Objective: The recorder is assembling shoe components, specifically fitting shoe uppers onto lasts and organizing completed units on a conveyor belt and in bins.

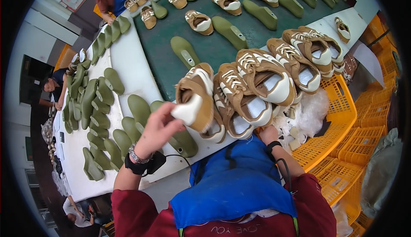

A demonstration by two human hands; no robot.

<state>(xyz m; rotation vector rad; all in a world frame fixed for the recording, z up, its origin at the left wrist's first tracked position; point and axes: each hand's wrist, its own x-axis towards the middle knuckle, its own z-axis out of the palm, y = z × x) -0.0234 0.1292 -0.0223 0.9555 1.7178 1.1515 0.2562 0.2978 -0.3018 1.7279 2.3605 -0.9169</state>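
At the near end of the stacked row of shoes (257, 82), my left hand (159, 125) pinches the tan shoe upper (195, 96) by its white heel; it seems light, soft, easily creased. My right hand (269, 135) sits under the row, its grip hidden. Green lasts (96, 108) lie left on the desk (128, 61).

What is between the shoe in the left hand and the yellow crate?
In the head view, a row of brown-and-white shoes leaning on each other lies between the shoe gripped by the left hand and the yellow crate.
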